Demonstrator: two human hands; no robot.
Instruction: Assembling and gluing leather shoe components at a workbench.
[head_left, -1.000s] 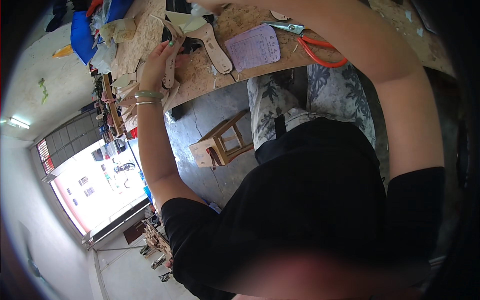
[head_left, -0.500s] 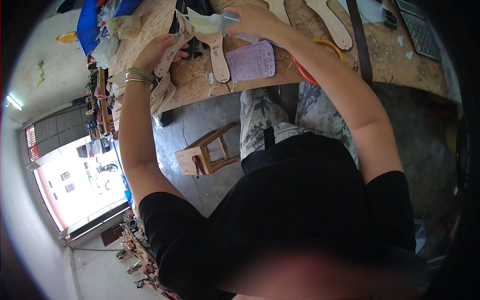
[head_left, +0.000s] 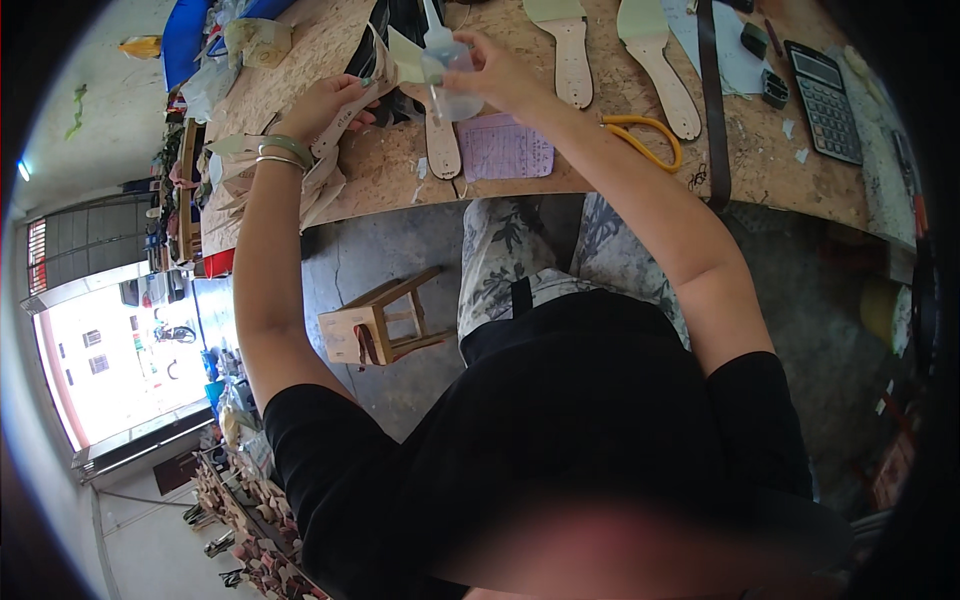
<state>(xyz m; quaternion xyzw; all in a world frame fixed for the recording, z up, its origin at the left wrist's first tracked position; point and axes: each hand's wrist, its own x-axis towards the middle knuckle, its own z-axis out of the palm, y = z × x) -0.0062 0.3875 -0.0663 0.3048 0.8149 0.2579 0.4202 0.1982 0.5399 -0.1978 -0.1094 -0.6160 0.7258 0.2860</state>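
Note:
My left hand (head_left: 335, 105), a bangled wrist below it, pinches a pale shoe insole (head_left: 343, 122) with small cut marks along its narrow end. My right hand (head_left: 492, 75) is wrapped round a translucent squeeze bottle (head_left: 456, 103) whose white nozzle points up and away. Beneath the bottle lies another insole (head_left: 443, 150), its narrow end toward me, partly covered. A pinkish written sheet (head_left: 507, 148) is beside it. Two more insoles, one straight (head_left: 573, 75) and one slanted (head_left: 668, 88), rest farther right. Several loose insoles (head_left: 322, 188) are bunched near my left wrist.
A dark strap (head_left: 713, 110) crosses the worktable (head_left: 620, 165) at right, with a calculator (head_left: 828, 105) beyond it. An orange-yellow looped handle (head_left: 668, 158) lies near my right forearm. Plastic bags (head_left: 212, 90) are at far left. A wooden stool (head_left: 352, 335) stands below the table edge.
The bottle has turned from lying tilted, nozzle toward the held insole, to standing nearly upright. My left hand still grips the insole. The whole view has shifted slightly.

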